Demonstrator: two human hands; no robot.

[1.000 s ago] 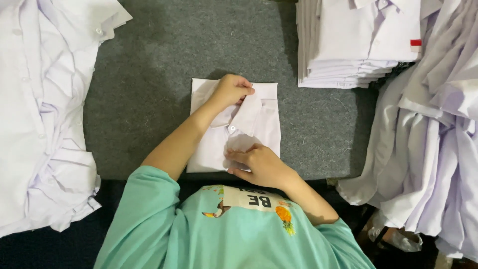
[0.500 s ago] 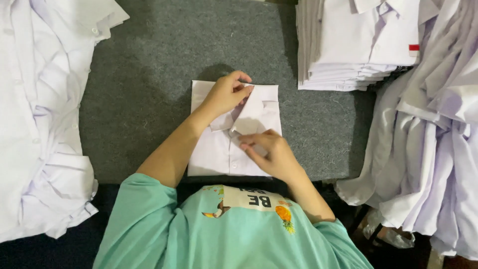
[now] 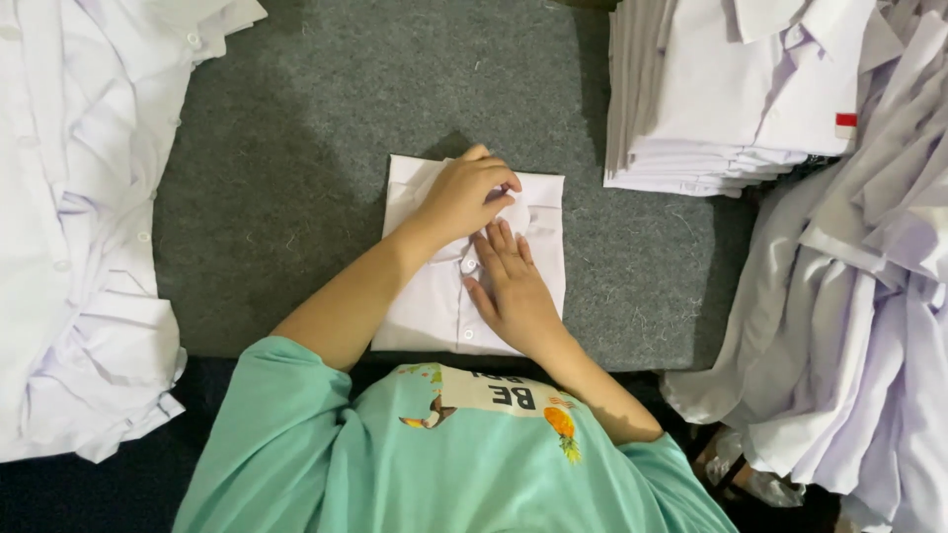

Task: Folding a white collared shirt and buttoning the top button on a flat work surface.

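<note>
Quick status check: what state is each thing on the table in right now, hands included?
Folded white shirt: lying flat on the grey mat, folded into a rectangle, collar end away from the person.
Left hand: fingers curled, gripping at the collar area.
Right hand: open, palm flat on the shirt front.
Stack of folded shirts: neatly piled, top right.
Loose shirts on the left: unfolded, heaped.
Loose shirts on the right: unfolded, heaped.
Grey mat: spread flat.

Both hands (image 3: 464,197) (image 3: 513,291) press a folded white shirt (image 3: 434,306).
</note>
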